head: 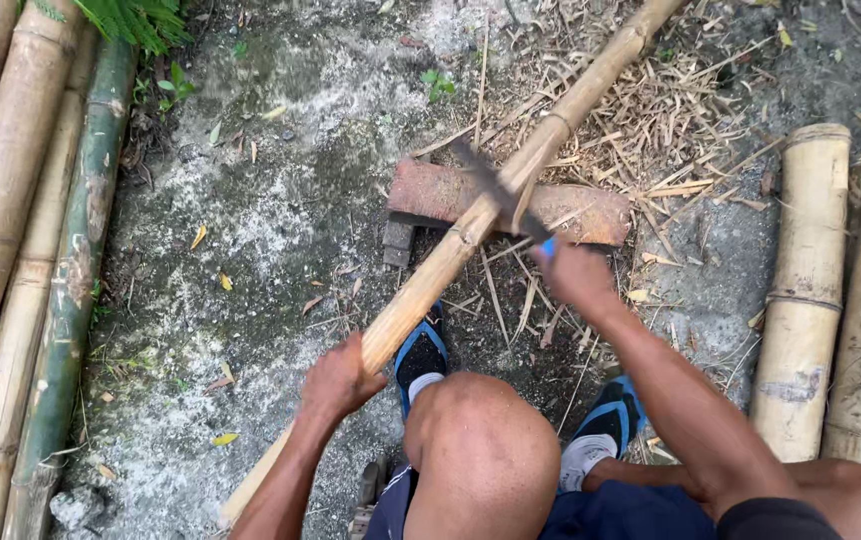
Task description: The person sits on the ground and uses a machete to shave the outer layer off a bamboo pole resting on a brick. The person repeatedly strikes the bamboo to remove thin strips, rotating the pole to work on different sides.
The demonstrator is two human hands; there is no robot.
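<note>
A long tan bamboo pole [560, 120] lies slanted across a reddish wooden block [430, 192] on the ground. My left hand [338, 378] grips the pole near its lower end. My right hand [572, 272] is closed on the blue handle of a dark, motion-blurred chopping blade [490, 180], whose edge meets the pole right above the block. A thin strip is peeling off the pole beside the blade. My bare knee [480, 450] and blue sandals [420, 352] sit just below the pole.
Thick bamboo poles [20, 250] lie stacked along the left edge, one of them green. Short cut bamboo sections [808, 290] stand at the right. Dry bamboo shavings [670, 110] litter the ground beyond the block. The ground is grey, mossy concrete.
</note>
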